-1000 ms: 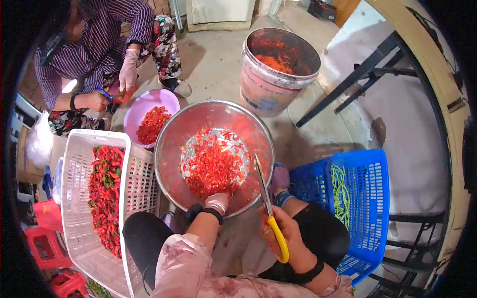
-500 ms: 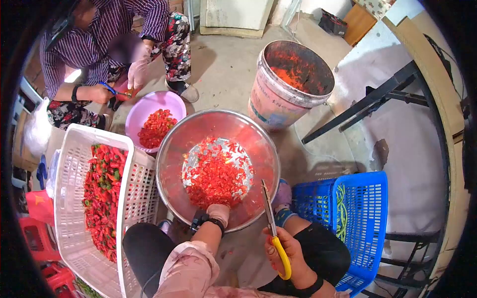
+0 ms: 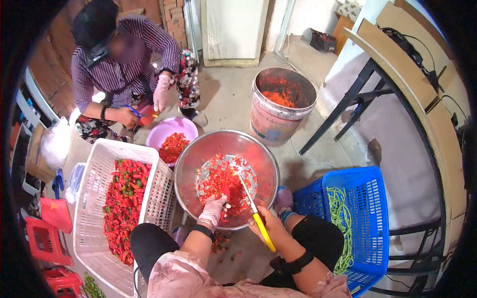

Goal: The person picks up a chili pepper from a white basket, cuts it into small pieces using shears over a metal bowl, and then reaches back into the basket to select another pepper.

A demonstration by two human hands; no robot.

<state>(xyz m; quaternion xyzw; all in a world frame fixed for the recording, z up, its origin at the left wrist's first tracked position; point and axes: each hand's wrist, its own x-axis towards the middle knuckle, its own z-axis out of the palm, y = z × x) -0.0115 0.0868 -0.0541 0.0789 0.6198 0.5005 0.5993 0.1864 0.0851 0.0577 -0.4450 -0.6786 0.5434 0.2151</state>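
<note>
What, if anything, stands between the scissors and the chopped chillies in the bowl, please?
Nothing visible does. The scissors, held in the right hand, reach over the steel bowl rim above the chopped chillies; the gloved left hand lies beside the blades.

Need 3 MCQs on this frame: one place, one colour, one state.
1. The blue basket sits where from the steel bowl? A left B right C inside it
2. Handle colour of the scissors in the right hand? A yellow B blue C red
3. The left hand is: A bare, raised B gloved, on the chopped chillies C holding a knife
1 B: it stands past the bowl's right rim. 2 A: yellow loops show in the grip. 3 B: a pale glove rests on the red pieces.
</note>
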